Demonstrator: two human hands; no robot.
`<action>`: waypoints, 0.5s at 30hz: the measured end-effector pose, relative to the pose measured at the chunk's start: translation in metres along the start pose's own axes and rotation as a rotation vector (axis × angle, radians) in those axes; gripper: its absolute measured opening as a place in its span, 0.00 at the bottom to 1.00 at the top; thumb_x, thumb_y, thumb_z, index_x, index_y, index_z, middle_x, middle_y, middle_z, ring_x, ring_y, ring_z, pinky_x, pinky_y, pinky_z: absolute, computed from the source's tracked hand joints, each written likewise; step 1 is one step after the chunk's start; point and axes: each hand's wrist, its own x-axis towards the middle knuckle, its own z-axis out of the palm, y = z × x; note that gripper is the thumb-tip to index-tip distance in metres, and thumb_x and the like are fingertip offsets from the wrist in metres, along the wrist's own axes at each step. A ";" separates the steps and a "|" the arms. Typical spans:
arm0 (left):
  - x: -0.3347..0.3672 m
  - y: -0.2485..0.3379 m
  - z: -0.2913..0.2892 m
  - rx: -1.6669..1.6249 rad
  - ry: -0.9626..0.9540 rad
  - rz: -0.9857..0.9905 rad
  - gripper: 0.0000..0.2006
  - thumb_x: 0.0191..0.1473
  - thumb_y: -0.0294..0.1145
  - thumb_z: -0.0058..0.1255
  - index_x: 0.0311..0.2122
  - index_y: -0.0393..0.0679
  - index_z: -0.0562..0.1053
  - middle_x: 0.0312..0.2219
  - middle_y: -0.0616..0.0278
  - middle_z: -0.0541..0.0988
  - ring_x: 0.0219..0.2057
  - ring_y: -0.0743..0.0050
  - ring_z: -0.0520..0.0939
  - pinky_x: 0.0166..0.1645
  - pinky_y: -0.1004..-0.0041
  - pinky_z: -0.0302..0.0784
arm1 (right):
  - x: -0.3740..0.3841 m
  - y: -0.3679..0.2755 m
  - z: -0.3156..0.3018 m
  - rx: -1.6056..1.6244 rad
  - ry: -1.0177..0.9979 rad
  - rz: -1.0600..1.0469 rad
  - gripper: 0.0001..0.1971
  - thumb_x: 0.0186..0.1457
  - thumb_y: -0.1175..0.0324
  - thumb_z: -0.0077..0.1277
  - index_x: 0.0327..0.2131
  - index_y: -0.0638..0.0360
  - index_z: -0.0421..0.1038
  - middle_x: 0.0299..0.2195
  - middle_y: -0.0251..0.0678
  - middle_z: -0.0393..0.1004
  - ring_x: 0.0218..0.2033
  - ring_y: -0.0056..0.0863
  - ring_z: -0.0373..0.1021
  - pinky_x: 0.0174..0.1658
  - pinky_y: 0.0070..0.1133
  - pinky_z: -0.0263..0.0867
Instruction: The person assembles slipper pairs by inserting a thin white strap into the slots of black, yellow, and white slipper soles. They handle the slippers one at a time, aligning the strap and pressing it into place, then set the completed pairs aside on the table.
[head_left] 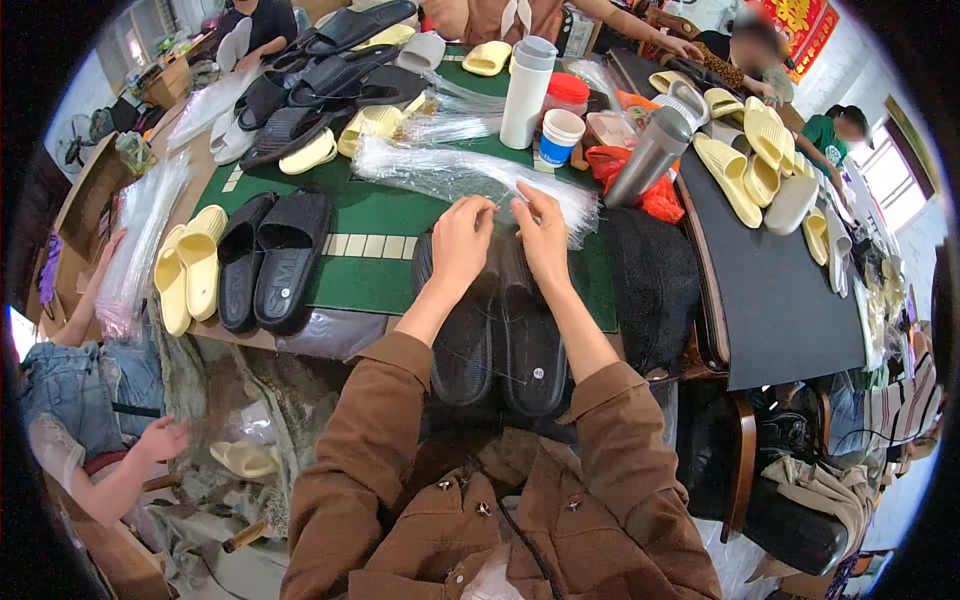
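A pair of black slides (pixel 532 350) lies at the table's near edge, in front of my body, soles toward me and partly covered by my hands and forearms. My left hand (pixel 463 243) is above the left slide, its fingers curled and pinched together. Beside it, my right hand (pixel 541 235) is over the right slide with thumb and fingers bent close. Whatever is between the fingertips is too thin to make out. Fine clear strands show over the slides. Just beyond my hands lies a bundle of clear plastic strands (pixel 430 172).
Left stand cream slides (pixel 190 265) and another black pair (pixel 285 260); a slide pile (pixel 330 85) lies beyond. A white bottle (pixel 527 95), paper cup (pixel 560 140) and grey tumbler (pixel 650 155) stand ahead. A black bag (pixel 652 285) is right. Other people sit around the table.
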 end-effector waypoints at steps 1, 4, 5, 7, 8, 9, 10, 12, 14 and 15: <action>0.000 0.000 0.000 -0.005 -0.001 0.011 0.06 0.52 0.24 0.50 0.35 0.37 0.75 0.29 0.53 0.78 0.28 0.57 0.80 0.34 0.67 0.73 | 0.002 0.003 -0.002 -0.025 -0.039 -0.063 0.10 0.57 0.68 0.50 0.39 0.62 0.77 0.41 0.40 0.75 0.43 0.27 0.70 0.39 0.22 0.69; 0.001 0.001 -0.001 0.023 -0.032 0.037 0.06 0.51 0.24 0.50 0.35 0.38 0.75 0.30 0.53 0.78 0.28 0.57 0.79 0.34 0.67 0.73 | 0.006 0.010 -0.006 -0.116 -0.143 -0.223 0.10 0.58 0.66 0.50 0.39 0.59 0.78 0.41 0.35 0.75 0.41 0.21 0.69 0.35 0.18 0.66; 0.001 0.002 -0.001 0.040 -0.047 0.045 0.06 0.51 0.24 0.50 0.35 0.38 0.76 0.30 0.53 0.78 0.28 0.57 0.79 0.34 0.67 0.73 | 0.007 0.011 -0.007 -0.148 -0.175 -0.271 0.10 0.58 0.66 0.50 0.39 0.58 0.78 0.41 0.32 0.75 0.39 0.17 0.69 0.32 0.15 0.65; 0.001 -0.002 0.000 0.025 -0.024 0.044 0.06 0.51 0.23 0.50 0.35 0.38 0.75 0.30 0.53 0.78 0.28 0.57 0.79 0.34 0.67 0.73 | 0.005 0.011 -0.005 -0.051 -0.157 -0.090 0.10 0.59 0.65 0.49 0.38 0.57 0.77 0.41 0.30 0.75 0.40 0.16 0.68 0.33 0.15 0.64; 0.001 -0.004 0.001 0.017 -0.013 0.044 0.05 0.50 0.23 0.50 0.34 0.38 0.75 0.30 0.53 0.78 0.28 0.56 0.79 0.34 0.67 0.73 | 0.004 0.011 -0.004 -0.003 -0.146 0.000 0.10 0.59 0.64 0.49 0.37 0.57 0.77 0.40 0.30 0.76 0.41 0.16 0.68 0.33 0.14 0.63; 0.001 -0.003 0.001 0.030 0.015 0.027 0.05 0.50 0.22 0.50 0.34 0.38 0.75 0.30 0.54 0.77 0.28 0.56 0.79 0.34 0.66 0.73 | 0.004 0.005 -0.006 0.063 -0.132 0.042 0.11 0.60 0.63 0.48 0.37 0.58 0.77 0.40 0.31 0.76 0.41 0.18 0.69 0.34 0.16 0.64; 0.000 -0.003 0.000 0.043 0.042 0.011 0.05 0.49 0.22 0.50 0.33 0.38 0.74 0.30 0.54 0.77 0.28 0.56 0.78 0.34 0.66 0.72 | 0.004 -0.002 -0.008 0.128 -0.116 0.084 0.12 0.60 0.63 0.47 0.36 0.59 0.76 0.39 0.33 0.76 0.41 0.21 0.71 0.36 0.18 0.65; 0.000 0.000 0.000 0.057 0.070 -0.029 0.05 0.47 0.20 0.49 0.31 0.39 0.73 0.29 0.55 0.74 0.29 0.56 0.77 0.35 0.65 0.72 | 0.006 -0.007 -0.013 0.311 -0.054 0.146 0.12 0.62 0.61 0.44 0.36 0.59 0.74 0.39 0.34 0.76 0.41 0.23 0.72 0.36 0.19 0.66; -0.001 -0.001 0.003 0.102 0.076 -0.055 0.06 0.47 0.20 0.50 0.32 0.42 0.73 0.31 0.57 0.74 0.31 0.53 0.78 0.35 0.62 0.72 | 0.009 -0.003 -0.020 0.544 0.040 0.183 0.12 0.64 0.59 0.42 0.37 0.56 0.71 0.39 0.33 0.76 0.39 0.22 0.73 0.33 0.18 0.66; -0.002 -0.003 0.001 0.131 0.083 -0.072 0.07 0.46 0.20 0.50 0.33 0.44 0.73 0.32 0.58 0.74 0.33 0.52 0.78 0.35 0.60 0.72 | 0.009 -0.008 -0.023 0.601 0.045 0.198 0.12 0.64 0.58 0.41 0.37 0.55 0.69 0.38 0.34 0.76 0.39 0.22 0.73 0.33 0.18 0.66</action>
